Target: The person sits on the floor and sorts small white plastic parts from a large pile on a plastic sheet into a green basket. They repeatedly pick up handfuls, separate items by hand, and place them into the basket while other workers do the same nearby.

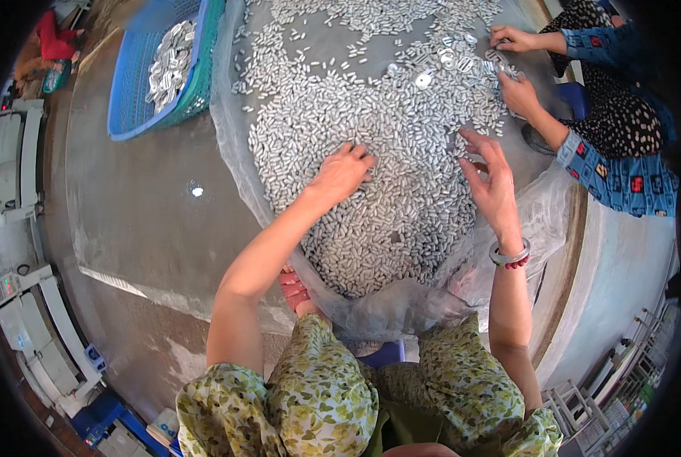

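A broad heap of small silvery, capsule-shaped metal pieces (386, 206) lies before me on clear plastic sheeting (238, 171). My left hand (340, 175) rests on the heap's left side, its fingers curled down among the pieces. Whatever its fingertips pinch is hidden. At the right edge of the heap, my right hand (493, 183) hovers with thumb and fingers apart; nothing visible lies between them. A grey bangle and red beads circle that wrist. Beyond it, several flat, round slotted metal discs (423, 79) lie on top of the loose pieces.
Across the heap at right, a co-worker's hands (519, 95) handle pieces and discs. A blue and green plastic basket (116, 114) holds more slotted metal parts (171, 65) at upper left. Pale machines (39, 335) line the left side. Metal racks (584, 411) stand at lower right.
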Demonstrator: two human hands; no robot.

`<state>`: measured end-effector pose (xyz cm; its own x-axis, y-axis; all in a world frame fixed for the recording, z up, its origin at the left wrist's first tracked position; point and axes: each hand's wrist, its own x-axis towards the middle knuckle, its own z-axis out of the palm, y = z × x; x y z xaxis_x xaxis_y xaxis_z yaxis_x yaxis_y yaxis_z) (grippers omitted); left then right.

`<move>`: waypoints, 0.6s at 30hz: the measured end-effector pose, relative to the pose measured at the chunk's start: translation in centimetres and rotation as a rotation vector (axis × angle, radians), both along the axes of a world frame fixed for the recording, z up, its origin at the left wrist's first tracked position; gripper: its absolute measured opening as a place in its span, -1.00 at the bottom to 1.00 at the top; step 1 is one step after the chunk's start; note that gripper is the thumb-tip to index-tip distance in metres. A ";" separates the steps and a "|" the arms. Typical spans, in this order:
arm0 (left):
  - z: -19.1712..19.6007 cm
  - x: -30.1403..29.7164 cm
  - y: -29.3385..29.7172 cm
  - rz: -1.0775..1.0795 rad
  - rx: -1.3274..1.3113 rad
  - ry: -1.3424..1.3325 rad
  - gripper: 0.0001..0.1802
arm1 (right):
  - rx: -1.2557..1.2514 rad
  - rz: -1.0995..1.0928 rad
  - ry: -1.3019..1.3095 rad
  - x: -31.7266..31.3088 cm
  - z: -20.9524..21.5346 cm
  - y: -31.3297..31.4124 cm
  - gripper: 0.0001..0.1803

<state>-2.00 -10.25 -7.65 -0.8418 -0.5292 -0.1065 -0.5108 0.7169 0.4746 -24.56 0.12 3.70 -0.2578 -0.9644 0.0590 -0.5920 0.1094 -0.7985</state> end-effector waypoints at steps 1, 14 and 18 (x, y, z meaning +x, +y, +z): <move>0.6 -0.2 -0.5 0.046 0.006 0.037 -0.76 | -0.017 -0.021 -0.006 -0.2 -0.3 0.0 -0.62; -1.4 -7.8 -8.7 0.506 1.926 1.285 -0.61 | -0.006 0.148 0.089 -1.5 -3.4 2.0 -0.67; -4.1 -12.3 -10.8 0.510 1.346 0.885 -0.57 | 0.025 0.041 -0.023 -3.2 -3.3 4.3 -0.68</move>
<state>-14.33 -21.04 -11.79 -0.6700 -0.6795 -0.2990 0.1920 -0.5477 0.8144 -27.81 4.46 0.37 -0.2192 -0.9752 0.0296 -0.5781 0.1054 -0.8091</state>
